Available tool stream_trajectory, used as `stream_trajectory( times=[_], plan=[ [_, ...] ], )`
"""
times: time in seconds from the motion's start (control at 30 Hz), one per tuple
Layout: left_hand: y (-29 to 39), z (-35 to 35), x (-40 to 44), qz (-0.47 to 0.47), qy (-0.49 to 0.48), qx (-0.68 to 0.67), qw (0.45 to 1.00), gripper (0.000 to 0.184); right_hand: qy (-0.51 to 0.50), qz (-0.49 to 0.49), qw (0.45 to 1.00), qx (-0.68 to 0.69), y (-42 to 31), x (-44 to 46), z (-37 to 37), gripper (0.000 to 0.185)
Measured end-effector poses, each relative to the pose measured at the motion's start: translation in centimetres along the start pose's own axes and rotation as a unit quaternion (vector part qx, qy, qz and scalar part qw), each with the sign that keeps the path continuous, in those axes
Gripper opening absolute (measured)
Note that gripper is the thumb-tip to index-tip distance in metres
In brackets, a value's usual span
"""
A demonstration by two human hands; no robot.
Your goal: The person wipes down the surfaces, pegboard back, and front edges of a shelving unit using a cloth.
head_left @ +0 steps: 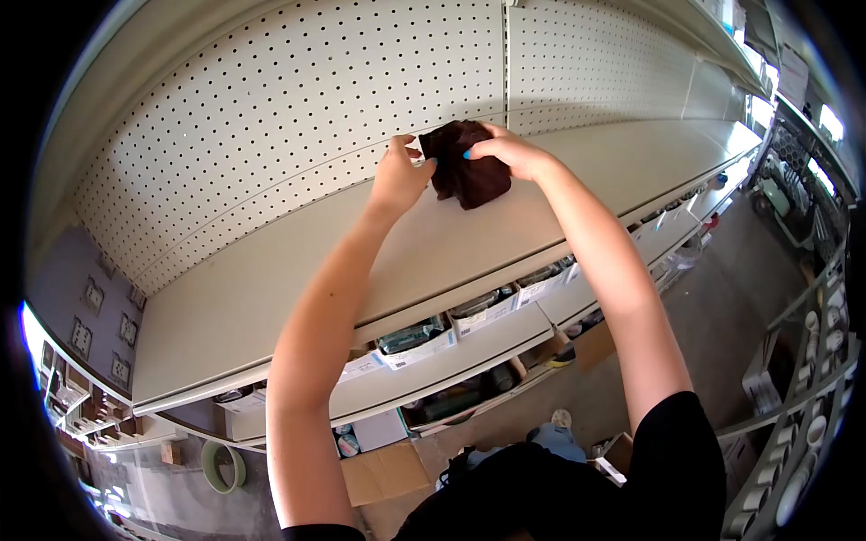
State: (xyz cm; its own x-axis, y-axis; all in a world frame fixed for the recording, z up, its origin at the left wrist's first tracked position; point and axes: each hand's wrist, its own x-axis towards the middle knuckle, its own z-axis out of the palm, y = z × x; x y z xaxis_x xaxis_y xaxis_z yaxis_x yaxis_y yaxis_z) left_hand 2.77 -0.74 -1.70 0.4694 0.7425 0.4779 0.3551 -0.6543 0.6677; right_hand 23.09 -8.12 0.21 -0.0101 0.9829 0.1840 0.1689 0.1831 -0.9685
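Note:
A crumpled dark maroon cloth (471, 171) is bunched up just above the upper shelf, in front of the pegboard. My right hand (514, 153) grips its upper right side, the thumb with a teal nail pressed on the front and the fingers behind. At the cloth's left edge is my left hand (402, 176), fingers curled and thumb against the fabric; its fingertips are partly hidden. Beneath both hands runs the beige metal shelf (244, 298).
White perforated pegboard (316, 81) rises behind the shelf. Below, cardboard bins (415, 338) hold packaged goods. An open cardboard box (383, 473) and a green round container (223, 467) stand lower down. Another stocked rack (767, 478) lines the right side.

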Motion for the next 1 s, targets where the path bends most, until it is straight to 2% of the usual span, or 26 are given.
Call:
stream_trajectory(
  times=[0.07,0.1,0.17,0.23,0.3,0.33,0.37,0.43,0.6,0.67,0.8,0.83,0.93,1.0],
  plan=[
    [0.3,-0.4,-0.1,0.038,0.011,0.017,0.999,0.051,0.036,-0.064,0.994,-0.085,0.4,0.8,-2.1,0.053],
    [0.3,-0.8,-0.2,0.061,0.02,0.022,0.998,0.05,0.059,-0.102,0.977,-0.18,0.0,0.1,-3.1,0.052],
    [0.7,-1.5,-0.4,0.107,0.033,0.031,0.993,0.046,0.107,-0.169,0.91,-0.362,-1.2,-2.2,-5.2,0.05],
    [1.2,-1.8,-0.7,0.114,0.038,0.067,0.99,0.042,0.088,-0.245,0.833,-0.489,-1.0,-4.6,-8.1,0.046],
    [2.8,-1.2,-0.4,0.108,0.029,0.089,0.99,0.037,0.036,-0.206,0.795,-0.57,-0.6,-7.6,-10.6,0.043],
    [4.0,-0.9,-0.3,0.097,0.017,0.094,0.991,0.034,-0.002,-0.229,0.785,-0.576,0.2,-8.4,-11.9,0.046],
    [5.1,-0.2,0.0,0.085,0.005,0.099,0.991,0.032,-0.089,-0.106,0.801,-0.583,0.4,-9.1,-13.0,0.053],
    [7.9,2.1,0.4,0.132,-0.04,0.103,0.985,0.027,-0.121,-0.136,0.839,-0.513,1.4,-10.8,-14.0,0.061],
    [15.6,10.0,0.3,0.246,-0.108,0.157,0.95,0.026,-0.206,-0.199,0.824,-0.489,1.2,-12.7,-16.6,0.065],
    [16.8,12.4,0.6,0.211,-0.123,0.144,0.959,0.025,-0.231,-0.238,0.806,-0.491,1.6,-13.1,-18.1,0.061],
    [16.9,15.7,1.3,0.162,-0.142,0.122,0.969,0.027,-0.281,-0.229,0.822,-0.439,1.6,-14.7,-20.1,0.056],
    [16.6,16.4,1.3,0.154,-0.143,0.115,0.971,0.027,-0.268,-0.257,0.815,-0.445,1.7,-14.9,-20.2,0.047],
    [13.0,17.8,1.9,0.073,-0.091,0.11,0.987,0.026,-0.265,-0.31,0.815,-0.411,2.0,-15.2,-20.6,0.038],
    [11.6,17.8,2.0,0.038,-0.073,0.119,0.99,0.028,-0.232,-0.356,0.801,-0.421,3.0,-14.9,-20.1,0.037]
  ],
)
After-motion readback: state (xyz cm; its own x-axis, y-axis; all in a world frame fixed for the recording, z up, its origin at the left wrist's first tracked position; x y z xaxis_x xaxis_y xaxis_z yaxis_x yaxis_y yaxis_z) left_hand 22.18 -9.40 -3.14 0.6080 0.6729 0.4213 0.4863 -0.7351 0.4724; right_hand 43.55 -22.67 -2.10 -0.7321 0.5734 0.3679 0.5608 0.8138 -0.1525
